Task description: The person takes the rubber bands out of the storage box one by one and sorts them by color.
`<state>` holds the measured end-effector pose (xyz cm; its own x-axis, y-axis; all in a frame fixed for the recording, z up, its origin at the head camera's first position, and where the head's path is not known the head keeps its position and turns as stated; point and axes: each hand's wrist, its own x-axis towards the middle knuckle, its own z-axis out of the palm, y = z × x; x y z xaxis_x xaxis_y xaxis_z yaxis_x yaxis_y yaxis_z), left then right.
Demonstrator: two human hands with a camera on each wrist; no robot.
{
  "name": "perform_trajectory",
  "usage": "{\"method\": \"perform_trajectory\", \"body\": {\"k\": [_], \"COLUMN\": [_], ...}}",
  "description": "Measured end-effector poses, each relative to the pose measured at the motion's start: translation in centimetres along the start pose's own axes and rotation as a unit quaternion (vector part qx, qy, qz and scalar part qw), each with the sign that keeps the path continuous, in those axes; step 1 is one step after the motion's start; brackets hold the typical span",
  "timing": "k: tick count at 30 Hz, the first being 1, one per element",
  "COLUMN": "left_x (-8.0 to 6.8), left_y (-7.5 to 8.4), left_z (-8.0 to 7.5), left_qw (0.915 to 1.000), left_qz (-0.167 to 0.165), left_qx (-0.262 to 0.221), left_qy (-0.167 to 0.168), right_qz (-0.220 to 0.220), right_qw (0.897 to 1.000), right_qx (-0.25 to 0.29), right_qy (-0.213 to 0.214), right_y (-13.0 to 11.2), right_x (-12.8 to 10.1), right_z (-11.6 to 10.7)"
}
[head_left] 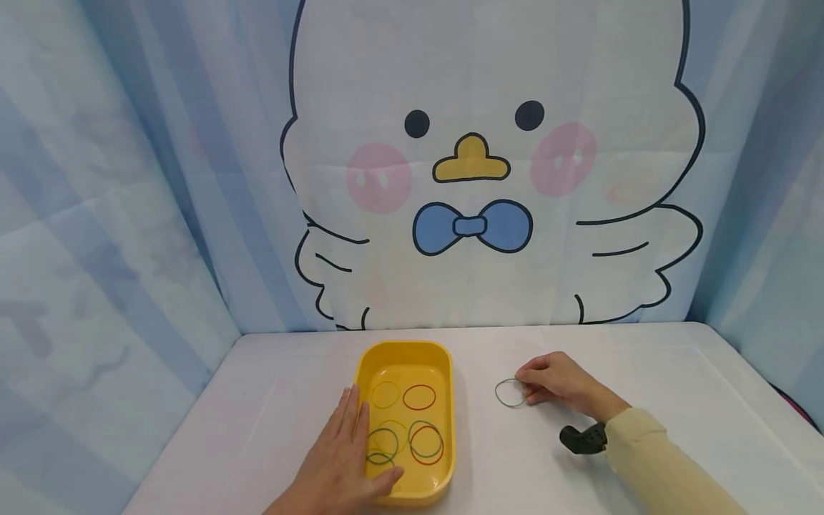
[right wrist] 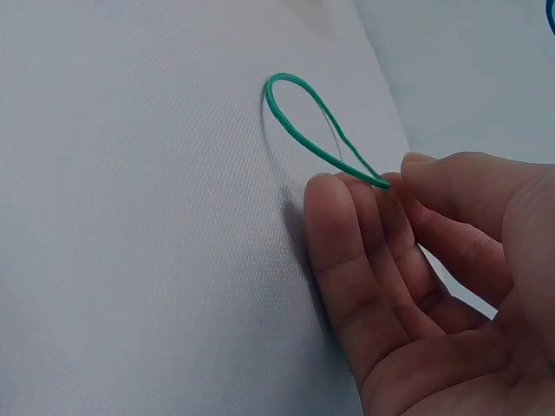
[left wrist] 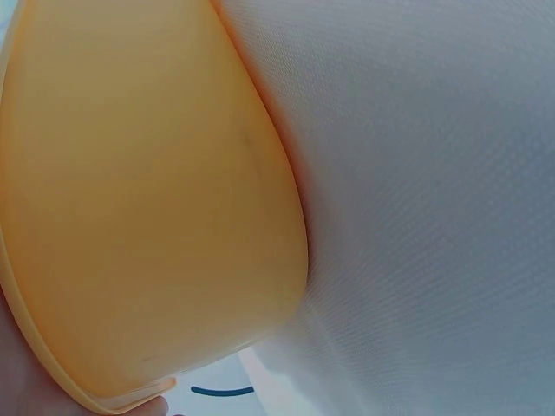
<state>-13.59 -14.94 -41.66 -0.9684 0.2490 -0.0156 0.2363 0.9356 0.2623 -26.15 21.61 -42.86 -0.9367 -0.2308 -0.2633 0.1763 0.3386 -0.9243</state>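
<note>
My left hand (head_left: 341, 458) lies along the left rim of a yellow tray (head_left: 453, 400), its fingers straight and its thumb over the near part. In the left wrist view the tray's outer wall (left wrist: 156, 199) fills much of the picture, with a bit of the hand (left wrist: 22, 373) at its rim. Inside the tray lie several thin rubber bands, among them a red band (head_left: 419, 410) and a yellow band (head_left: 386, 408). To the right of the tray, my right hand (head_left: 566, 383) pinches a green rubber band (right wrist: 299, 136) between thumb and fingertips, its loop pointing left, close over the table.
The white table (head_left: 270, 386) stretches to both sides of the tray. Behind it hangs a cloth backdrop (head_left: 476, 286) with a cartoon bird, and blue-white cloth (head_left: 96, 250) also closes off the sides. A black device (head_left: 582, 439) sits at my right wrist by the sleeve.
</note>
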Motion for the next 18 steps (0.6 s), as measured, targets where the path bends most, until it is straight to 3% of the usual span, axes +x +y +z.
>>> {"method": "perform_trajectory", "body": {"k": [6, 18], "left_x": [0.0, 0.0], "left_y": [-0.1, 0.0], "left_z": [0.1, 0.1], "left_qw": [0.9999, 0.9999], "left_qz": [0.007, 0.005], "left_qx": [0.001, -0.004], "left_qy": [0.009, 0.010], "right_qz": [0.007, -0.015], "right_qw": [0.998, 0.996], "right_qx": [-0.052, -0.084], "right_qy": [0.025, 0.025], "right_y": [0.0, -1.3], "right_x": [-0.1, 0.2], "right_z": [-0.2, -0.2]}}
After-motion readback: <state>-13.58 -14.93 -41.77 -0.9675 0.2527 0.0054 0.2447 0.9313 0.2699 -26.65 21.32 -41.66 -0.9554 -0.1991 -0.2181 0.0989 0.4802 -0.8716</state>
